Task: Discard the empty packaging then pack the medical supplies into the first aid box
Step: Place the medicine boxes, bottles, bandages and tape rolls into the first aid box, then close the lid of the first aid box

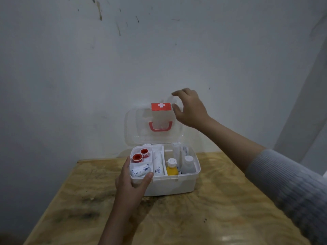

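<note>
A white first aid box (pixel 177 184) stands on the wooden table with its clear lid (pixel 139 128) raised upright; the lid carries a red cross label and a red handle. Inside lie two red tape rolls (pixel 137 157), wrapped bandages (pixel 141 171), a tube (pixel 158 164), a yellow bottle (pixel 172 168) and a white bottle (pixel 188 165). My left hand (pixel 131 184) grips the box's front left corner. My right hand (pixel 191 108) is at the lid's top right edge, fingers spread, thumb and fingers on either side of the rim.
The wooden table (pixel 221 209) stands against a stained grey wall (pixel 106 68). Its left edge runs diagonally near my left forearm. A grey knit sleeve covers my right arm.
</note>
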